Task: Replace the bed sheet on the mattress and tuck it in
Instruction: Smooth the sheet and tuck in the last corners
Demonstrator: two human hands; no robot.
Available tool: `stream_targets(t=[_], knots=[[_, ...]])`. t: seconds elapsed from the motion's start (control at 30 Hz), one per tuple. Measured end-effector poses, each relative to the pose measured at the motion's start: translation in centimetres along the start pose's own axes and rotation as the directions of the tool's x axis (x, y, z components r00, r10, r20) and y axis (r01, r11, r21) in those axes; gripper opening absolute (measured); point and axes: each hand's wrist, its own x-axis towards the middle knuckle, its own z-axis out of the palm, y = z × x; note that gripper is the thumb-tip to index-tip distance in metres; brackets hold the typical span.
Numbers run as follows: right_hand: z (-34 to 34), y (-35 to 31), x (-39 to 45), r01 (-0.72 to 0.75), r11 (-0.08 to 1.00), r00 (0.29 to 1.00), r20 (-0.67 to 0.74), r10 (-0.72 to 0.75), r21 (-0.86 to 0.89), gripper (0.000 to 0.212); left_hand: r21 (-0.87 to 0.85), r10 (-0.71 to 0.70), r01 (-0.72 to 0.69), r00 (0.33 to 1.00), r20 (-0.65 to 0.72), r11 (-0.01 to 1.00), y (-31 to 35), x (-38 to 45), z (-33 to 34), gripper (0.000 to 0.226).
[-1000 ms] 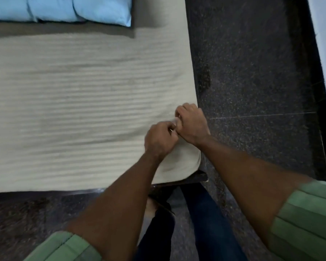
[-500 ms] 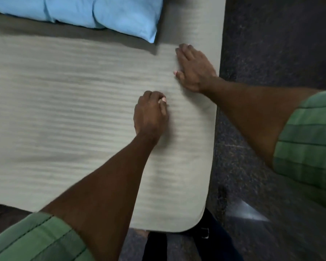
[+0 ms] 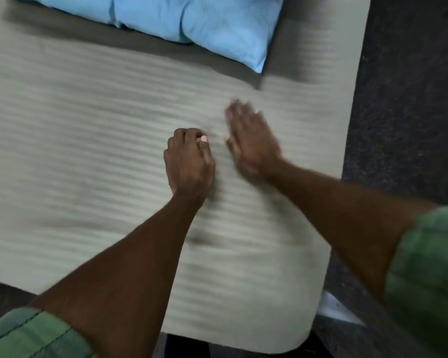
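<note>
Head view: the right hand [image 3: 251,140] lies flat and released on the sheet [image 3: 88,156], having slid inward from the edge; the left hand [image 3: 189,161] stays clenched, knuckles down — corner tucked, smoothing follows. Pillow [image 3: 192,19] beyond.

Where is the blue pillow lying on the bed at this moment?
In the head view, the blue pillow lies at the far end of the striped bed sheet, toward the upper right, beyond the right hand.
</note>
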Motion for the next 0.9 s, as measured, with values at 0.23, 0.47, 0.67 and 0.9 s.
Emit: stream_targets(t=[0.23,0.47,0.67,0.9], knots=[[4.0,-8.6,6.1,-0.081,0.987,0.995,-0.074,0.071,-0.142,0.079,0.045,0.109,-0.111,0.993,0.049,0.993,-7.2,5.2,-3.0,0.024],[6.1,-19.9,1.6,0.574,0.813,0.796,0.165,-0.582,0.096,0.043,0.094,0.115,-0.121,0.991,0.076,0.988,-15.0,6.2,-7.9,0.028],[1.8,-13.9,15.8,-0.275,0.961,0.96,-0.07,0.272,-0.036,0.075,0.017,0.098,-0.098,0.995,0.001,0.995,-20.8,7.9,-11.1,0.036],[9.3,-30.9,10.6,0.322,0.941,0.946,0.088,-0.314,-0.103,0.08,0.091,-0.051,0.058,0.996,-0.069,0.994,-25.5,8.9,-13.4,0.048]])
